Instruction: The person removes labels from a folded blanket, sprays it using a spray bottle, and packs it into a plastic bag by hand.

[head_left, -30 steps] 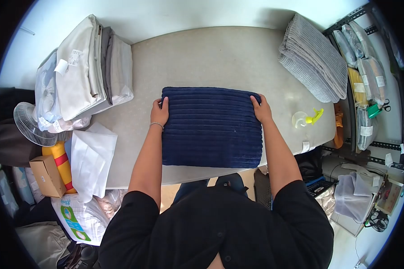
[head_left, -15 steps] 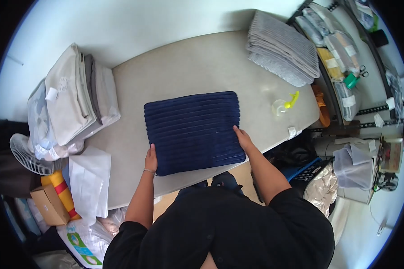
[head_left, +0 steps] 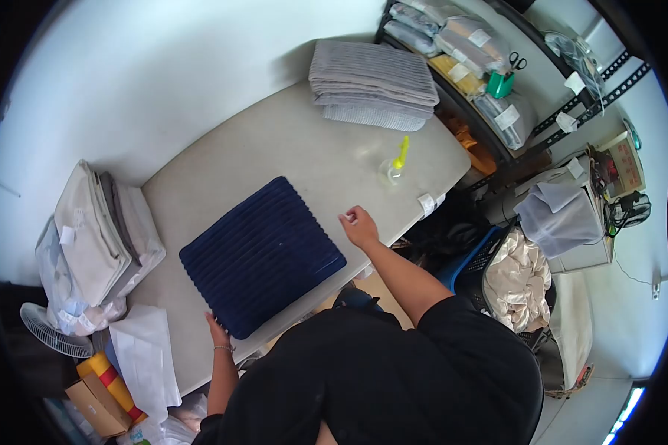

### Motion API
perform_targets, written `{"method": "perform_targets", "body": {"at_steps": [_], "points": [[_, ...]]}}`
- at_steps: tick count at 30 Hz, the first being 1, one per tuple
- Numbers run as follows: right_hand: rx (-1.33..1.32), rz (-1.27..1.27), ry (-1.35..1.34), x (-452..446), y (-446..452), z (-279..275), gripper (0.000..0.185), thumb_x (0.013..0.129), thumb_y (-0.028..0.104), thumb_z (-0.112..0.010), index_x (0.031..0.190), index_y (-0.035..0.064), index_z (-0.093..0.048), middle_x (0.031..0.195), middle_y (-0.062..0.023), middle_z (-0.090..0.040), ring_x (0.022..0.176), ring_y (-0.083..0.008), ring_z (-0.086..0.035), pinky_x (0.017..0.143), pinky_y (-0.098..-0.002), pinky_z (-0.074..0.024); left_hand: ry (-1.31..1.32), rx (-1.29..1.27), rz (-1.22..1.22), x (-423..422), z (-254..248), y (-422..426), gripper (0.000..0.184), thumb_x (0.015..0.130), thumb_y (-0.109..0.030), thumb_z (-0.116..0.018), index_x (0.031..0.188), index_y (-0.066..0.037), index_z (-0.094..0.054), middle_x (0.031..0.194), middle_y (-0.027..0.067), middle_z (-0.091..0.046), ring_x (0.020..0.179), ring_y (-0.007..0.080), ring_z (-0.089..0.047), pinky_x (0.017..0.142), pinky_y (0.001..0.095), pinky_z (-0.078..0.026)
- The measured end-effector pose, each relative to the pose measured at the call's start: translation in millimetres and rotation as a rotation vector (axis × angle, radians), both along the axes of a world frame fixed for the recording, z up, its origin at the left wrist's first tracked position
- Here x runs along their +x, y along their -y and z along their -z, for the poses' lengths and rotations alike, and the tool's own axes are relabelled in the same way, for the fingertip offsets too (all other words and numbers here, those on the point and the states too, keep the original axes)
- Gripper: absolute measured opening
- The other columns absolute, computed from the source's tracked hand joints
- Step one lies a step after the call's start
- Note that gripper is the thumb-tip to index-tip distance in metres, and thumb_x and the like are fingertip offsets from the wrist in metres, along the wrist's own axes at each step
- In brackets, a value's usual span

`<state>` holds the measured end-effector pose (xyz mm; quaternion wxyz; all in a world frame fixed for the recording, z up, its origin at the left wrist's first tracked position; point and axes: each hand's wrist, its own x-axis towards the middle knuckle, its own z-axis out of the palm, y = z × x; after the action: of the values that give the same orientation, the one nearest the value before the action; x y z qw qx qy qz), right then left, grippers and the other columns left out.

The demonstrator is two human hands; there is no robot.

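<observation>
A navy-blue ribbed plush cloth (head_left: 263, 256), folded into a rectangle, lies at an angle on the pale table (head_left: 234, 159). A small light speck shows on its surface. At its lower left corner, my left hand (head_left: 219, 331) holds the edge, with part of the fingers hidden. My right hand (head_left: 359, 227) is raised off the cloth, beyond its right edge. Its fingers are curled together; anything between them is too small to make out. Farther off on the table stands a clear spray bottle (head_left: 392, 170) with a yellow-green nozzle.
Grey ribbed folded cloths (head_left: 375, 81) are piled at the far end. Beige and grey folded textiles (head_left: 96, 230) stand at the left, near a white sheet (head_left: 145, 348) and a fan (head_left: 52, 330). A shelf of wrapped packages (head_left: 467, 41) and a black basket (head_left: 479, 274) border the right.
My right hand has let go of the cloth's right edge and lifted away, its fingers curling. My left hand stays at the left edge. The view has turned rightward, so the cloth appears farther left and tilted.
</observation>
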<state>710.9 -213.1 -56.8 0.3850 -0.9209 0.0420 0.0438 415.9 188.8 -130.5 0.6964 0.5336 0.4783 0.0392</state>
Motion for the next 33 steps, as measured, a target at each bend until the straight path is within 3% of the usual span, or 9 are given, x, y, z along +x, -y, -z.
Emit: {"method": "perform_targets", "body": {"at_steps": [10,13,15,18,20,22,24,27,33], "points": [[-0.228,0.697,0.239,179,240,-26,0.065,0.073,0.039,-0.076,0.122,0.009,-0.047,0.116,-0.019,-0.054,0.111,-0.0356,-0.055,0.096,-0.0445,-0.0458,-0.166,0.286,-0.411,-139,53,3,0.076,0.093,-0.069,-0.038,0.142,-0.012,-0.042,0.119,0.0115,-0.058,0.084,0.0172,-0.051,0.07,0.0346,-0.044],[-0.605,0.742,0.461,278,325,-55,0.068,0.071,0.046,-0.076,0.12,0.0071,-0.05,0.114,-0.0187,-0.054,0.114,-0.0359,-0.055,0.096,-0.0475,-0.0463,-0.528,0.038,-0.477,-179,25,55,0.062,0.095,-0.047,-0.049,0.141,-0.008,-0.037,0.112,0.0159,-0.062,0.091,0.0317,-0.064,0.076,0.0447,-0.053],[-0.782,0.826,0.498,336,365,-94,0.068,0.073,0.051,-0.073,0.118,0.0025,-0.059,0.116,-0.0176,-0.057,0.11,-0.0346,-0.056,0.094,-0.0482,-0.047,-0.636,0.462,0.605,-204,3,64,0.061,0.09,-0.035,-0.057,0.14,-0.006,-0.037,0.114,0.0227,-0.061,0.101,0.04,-0.063,0.083,0.051,-0.051],[-0.933,0.706,0.979,467,488,-86,0.057,0.073,0.054,-0.073,0.101,0.0044,-0.066,0.1,-0.0135,-0.066,0.087,-0.0309,-0.064,0.075,-0.0445,-0.0523,-0.827,0.425,0.454,-233,-11,120,0.058,0.094,-0.042,-0.048,0.135,-0.001,-0.045,0.115,0.0252,-0.062,0.105,0.042,-0.06,0.091,0.049,-0.047],[-0.839,0.782,0.706,484,488,-143,0.052,0.074,0.061,-0.071,0.087,0.0101,-0.069,0.079,-0.0084,-0.068,0.065,-0.0291,-0.066,0.062,-0.0413,-0.0544,-0.921,0.453,0.314,-229,-42,166,0.077,0.094,-0.065,-0.03,0.11,0.002,-0.064,0.098,0.0215,-0.069,0.103,0.0354,-0.063,0.095,0.0478,-0.044],[-0.547,0.583,0.754,524,508,-156,0.059,0.075,0.065,-0.065,0.102,0.0135,-0.073,0.091,-0.0125,-0.071,0.08,-0.03,-0.069,0.07,-0.0481,-0.0557,-0.972,0.331,0.116,-219,-77,209,0.075,0.094,-0.065,-0.034,0.111,0.001,-0.063,0.097,0.0171,-0.071,0.097,0.0317,-0.066,0.092,0.0439,-0.047],[-0.716,0.815,0.151,533,478,-182,0.084,0.069,0.067,-0.065,0.133,0.0133,-0.056,0.136,-0.015,-0.053,0.108,-0.0378,-0.059,0.095,-0.0497,-0.0473,-0.972,0.256,0.016,-222,-103,241,0.07,0.093,-0.063,-0.039,0.11,0.0,-0.064,0.094,0.0133,-0.072,0.093,0.0266,-0.068,0.088,0.0411,-0.05],[-0.704,0.721,0.112,508,453,-198,0.083,0.075,0.055,-0.067,0.14,0.0098,-0.044,0.143,-0.0155,-0.044,0.113,-0.0371,-0.055,0.098,-0.0445,-0.0449,-1.032,0.218,-0.074,-226,-134,274,0.069,0.093,-0.063,-0.04,0.109,0.0,-0.065,0.091,0.0127,-0.072,0.09,0.027,-0.068,0.087,0.0404,-0.05],[-0.771,0.697,0.237,468,455,-192,0.087,0.077,0.056,-0.068,0.142,0.0054,-0.039,0.141,-0.0198,-0.045,0.117,-0.0392,-0.053,0.099,-0.0483,-0.0436,-1.065,0.091,0.006,-248,-112,286,0.071,0.097,-0.058,-0.029,0.127,-0.001,-0.059,0.132,0.0248,-0.055,0.127,0.0379,-0.05,0.108,0.0427,-0.036]]}}
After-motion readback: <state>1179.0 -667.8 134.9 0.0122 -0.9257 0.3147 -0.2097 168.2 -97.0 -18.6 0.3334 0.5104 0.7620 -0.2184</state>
